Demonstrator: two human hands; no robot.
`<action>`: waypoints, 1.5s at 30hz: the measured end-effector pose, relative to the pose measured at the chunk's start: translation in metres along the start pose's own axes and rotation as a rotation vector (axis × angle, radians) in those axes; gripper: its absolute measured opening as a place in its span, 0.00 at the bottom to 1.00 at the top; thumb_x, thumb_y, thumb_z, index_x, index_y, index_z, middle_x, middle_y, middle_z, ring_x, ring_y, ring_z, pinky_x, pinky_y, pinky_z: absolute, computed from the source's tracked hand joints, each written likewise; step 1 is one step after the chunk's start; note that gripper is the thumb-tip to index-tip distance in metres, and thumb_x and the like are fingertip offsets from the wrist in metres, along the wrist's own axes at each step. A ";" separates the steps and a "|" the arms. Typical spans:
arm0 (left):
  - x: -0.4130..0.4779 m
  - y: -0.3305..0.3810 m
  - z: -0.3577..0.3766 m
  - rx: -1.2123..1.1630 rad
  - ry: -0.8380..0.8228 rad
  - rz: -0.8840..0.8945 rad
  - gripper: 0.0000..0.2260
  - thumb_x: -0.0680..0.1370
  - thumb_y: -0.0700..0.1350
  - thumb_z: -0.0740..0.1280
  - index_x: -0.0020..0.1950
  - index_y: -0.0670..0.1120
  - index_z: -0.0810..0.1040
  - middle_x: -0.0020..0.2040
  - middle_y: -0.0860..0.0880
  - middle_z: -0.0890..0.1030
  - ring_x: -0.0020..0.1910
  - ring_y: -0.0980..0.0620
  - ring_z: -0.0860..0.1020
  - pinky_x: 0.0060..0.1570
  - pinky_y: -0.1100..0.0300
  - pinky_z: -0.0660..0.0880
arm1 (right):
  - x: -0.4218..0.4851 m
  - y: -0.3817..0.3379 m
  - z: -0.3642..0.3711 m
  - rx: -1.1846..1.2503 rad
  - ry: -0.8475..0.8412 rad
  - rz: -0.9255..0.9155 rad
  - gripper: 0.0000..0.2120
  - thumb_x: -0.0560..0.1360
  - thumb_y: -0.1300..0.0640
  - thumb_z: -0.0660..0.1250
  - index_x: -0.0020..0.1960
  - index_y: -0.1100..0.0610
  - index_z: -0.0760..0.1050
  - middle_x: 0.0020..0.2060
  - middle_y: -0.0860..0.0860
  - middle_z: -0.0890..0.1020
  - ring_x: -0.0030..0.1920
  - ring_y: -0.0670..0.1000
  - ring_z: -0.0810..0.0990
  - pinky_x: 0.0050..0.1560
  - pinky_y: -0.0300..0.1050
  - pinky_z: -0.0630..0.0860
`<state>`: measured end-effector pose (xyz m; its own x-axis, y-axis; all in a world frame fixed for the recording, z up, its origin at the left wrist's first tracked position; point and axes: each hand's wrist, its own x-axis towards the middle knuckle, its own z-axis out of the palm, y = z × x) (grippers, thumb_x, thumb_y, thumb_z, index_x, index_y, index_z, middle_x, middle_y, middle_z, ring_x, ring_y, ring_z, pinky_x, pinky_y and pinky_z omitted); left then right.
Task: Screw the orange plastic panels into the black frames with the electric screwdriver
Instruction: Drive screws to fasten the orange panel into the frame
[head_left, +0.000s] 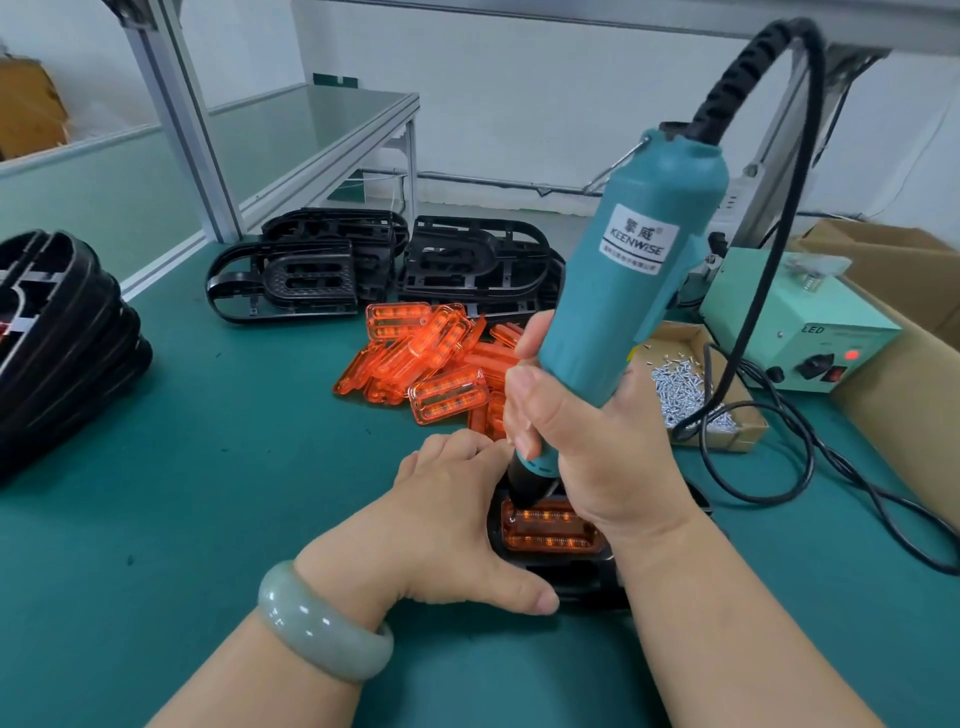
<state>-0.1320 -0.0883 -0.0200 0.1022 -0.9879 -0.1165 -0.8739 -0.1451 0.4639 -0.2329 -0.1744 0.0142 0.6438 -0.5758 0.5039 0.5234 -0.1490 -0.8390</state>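
One screwdriver (634, 291) in right hand (587, 441), one frame (576, 582) held by left hand (441, 519)

— Where are you working?
— At a factory assembly bench. There's a green matted worktop (208, 467) under my hands and an aluminium-profile rack frame (182, 119) at eleven o'clock.
— What else says factory?
— Stacked black plastic frames (311, 275) and heaped orange translucent plastic panels (431, 358) at twelve. At two, a cardboard tray of silver screws (675, 384) and a pale green power box (795, 332).
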 end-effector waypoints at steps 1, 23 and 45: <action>0.000 0.000 0.000 0.001 0.003 0.001 0.44 0.54 0.70 0.67 0.68 0.58 0.62 0.59 0.58 0.62 0.58 0.54 0.60 0.65 0.59 0.60 | 0.000 0.000 -0.001 -0.016 -0.001 -0.004 0.07 0.70 0.59 0.67 0.44 0.47 0.77 0.25 0.46 0.72 0.23 0.49 0.69 0.29 0.42 0.70; 0.000 -0.003 0.004 -0.007 0.007 -0.020 0.44 0.55 0.70 0.68 0.68 0.62 0.57 0.58 0.60 0.59 0.59 0.57 0.56 0.66 0.60 0.57 | -0.005 -0.015 -0.006 0.214 0.104 -0.159 0.10 0.72 0.60 0.65 0.53 0.54 0.74 0.29 0.46 0.74 0.26 0.45 0.72 0.32 0.41 0.71; 0.021 0.005 0.012 -0.146 0.420 0.021 0.14 0.77 0.51 0.65 0.63 0.55 0.77 0.58 0.54 0.76 0.60 0.55 0.68 0.58 0.67 0.60 | -0.010 -0.014 -0.074 0.670 0.915 -0.133 0.04 0.79 0.53 0.61 0.46 0.51 0.70 0.27 0.44 0.71 0.25 0.41 0.69 0.33 0.34 0.72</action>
<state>-0.1400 -0.1094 -0.0303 0.2955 -0.9227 0.2475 -0.8047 -0.1007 0.5850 -0.2880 -0.2264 0.0061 0.0561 -0.9984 0.0117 0.9263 0.0477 -0.3737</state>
